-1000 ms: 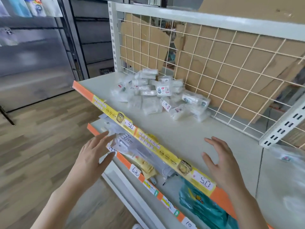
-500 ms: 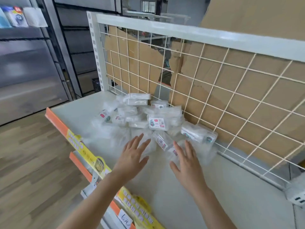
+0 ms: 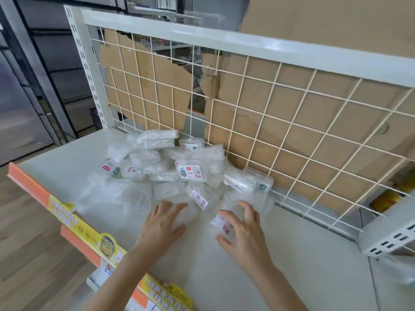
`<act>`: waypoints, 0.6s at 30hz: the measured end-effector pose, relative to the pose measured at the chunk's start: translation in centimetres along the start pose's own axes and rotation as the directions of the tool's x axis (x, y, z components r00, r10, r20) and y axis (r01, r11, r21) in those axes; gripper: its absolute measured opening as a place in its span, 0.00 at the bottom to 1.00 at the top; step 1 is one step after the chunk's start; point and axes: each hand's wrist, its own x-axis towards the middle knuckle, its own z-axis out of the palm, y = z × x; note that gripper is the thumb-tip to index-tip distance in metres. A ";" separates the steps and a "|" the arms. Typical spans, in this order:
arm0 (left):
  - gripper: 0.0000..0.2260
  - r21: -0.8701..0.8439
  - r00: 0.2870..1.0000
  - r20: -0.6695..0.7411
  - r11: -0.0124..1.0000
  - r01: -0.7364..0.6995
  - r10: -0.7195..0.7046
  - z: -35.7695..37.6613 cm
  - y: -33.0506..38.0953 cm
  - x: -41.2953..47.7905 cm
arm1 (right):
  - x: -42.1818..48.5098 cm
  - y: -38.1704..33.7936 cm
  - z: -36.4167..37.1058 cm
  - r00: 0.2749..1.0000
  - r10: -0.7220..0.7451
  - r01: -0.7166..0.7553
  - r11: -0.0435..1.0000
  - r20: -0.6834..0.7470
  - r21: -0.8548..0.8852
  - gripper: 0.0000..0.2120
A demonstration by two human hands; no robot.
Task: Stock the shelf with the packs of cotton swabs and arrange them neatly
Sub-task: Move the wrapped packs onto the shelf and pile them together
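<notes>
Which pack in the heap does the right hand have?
The clear pack at the near right edge of the heap, its barcode label showing between thumb and fingers of the right hand. No other pack lies within those curled fingers.

1. A white wire grid (image 3: 264, 113) stands upright under a pale metal top rail (image 3: 224, 40).
2. Torn brown cardboard (image 3: 314, 122) sits behind the grid, with a ragged gap near the middle.
3. A white slotted post (image 3: 88, 70) stands at the grid's left end.
4. An orange strip with yellow labels (image 3: 65, 214) runs diagonally at lower left.
5. Wood-pattern floor (image 3: 24, 254) lies beside the strip.
6. Dark racking (image 3: 51, 70) stands far left.
7. Blurred yellow objects (image 3: 385, 199) show behind the grid's lower right corner, above a slotted bracket (image 3: 390, 240).
</notes>
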 end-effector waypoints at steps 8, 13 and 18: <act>0.22 -0.036 0.990 -0.014 0.990 -0.138 0.138 -1.9 1.0 -2.1 | -5.8 0.1 -4.8 0.974 0.190 -0.192 0.981 -0.126 -0.004 0.27; 0.24 -0.045 0.965 -0.147 0.973 -0.226 0.217 -3.9 2.2 -6.0 | -12.3 -0.2 -9.0 0.922 0.257 -0.267 0.964 -0.289 0.006 0.25; 0.25 -0.104 0.957 -0.166 0.961 -0.256 0.237 -5.3 2.5 -11.6 | -19.4 -1.7 -12.2 0.858 0.307 -0.342 0.940 -0.412 -0.013 0.29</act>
